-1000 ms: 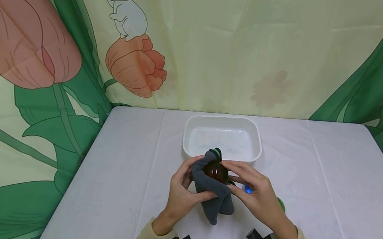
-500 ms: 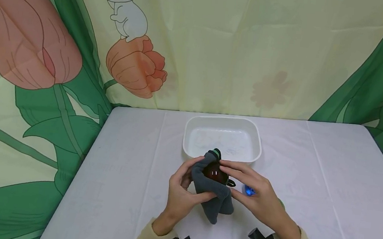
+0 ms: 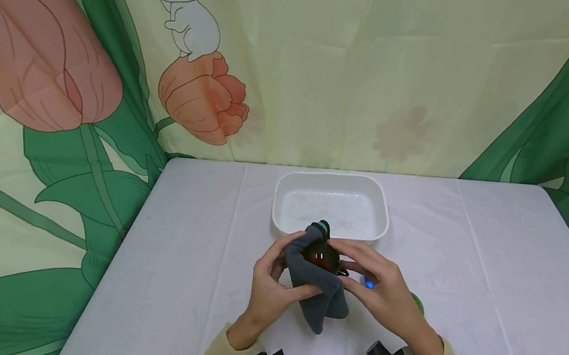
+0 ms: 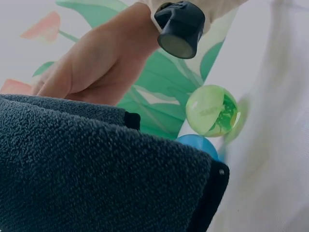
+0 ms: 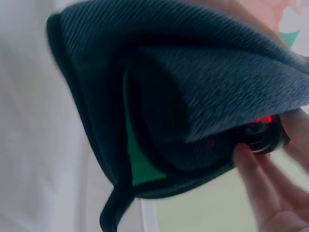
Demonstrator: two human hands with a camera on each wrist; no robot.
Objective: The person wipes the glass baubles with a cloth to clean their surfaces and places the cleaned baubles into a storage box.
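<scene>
A dark blue-grey towel (image 3: 322, 300) with black edging is folded around a dark red, shiny see-through ball (image 3: 322, 255), whose right side is exposed. My left hand (image 3: 273, 289) grips the towel from the left, thumb across its front. From the right, my right hand (image 3: 386, 289) pinches the ball with fingertips above and thumb below, beside a small black loop. The left wrist view shows the towel (image 4: 101, 169) large, with the right hand (image 4: 101, 58) behind it. In the right wrist view, red of the ball (image 5: 263, 121) glints under the towel's fold.
A white rectangular basin (image 3: 280, 200) stands just behind the hands. A green see-through ball (image 4: 212, 111) and a blue ball (image 4: 199, 143) lie on the white-covered table (image 3: 192, 260), mostly hidden by the right hand in the head view. A printed curtain hangs behind.
My right hand's fingers shifted and loosened at the ball half a second ago, then came back to nearly the same hold. The left hand and towel have stayed almost still.
</scene>
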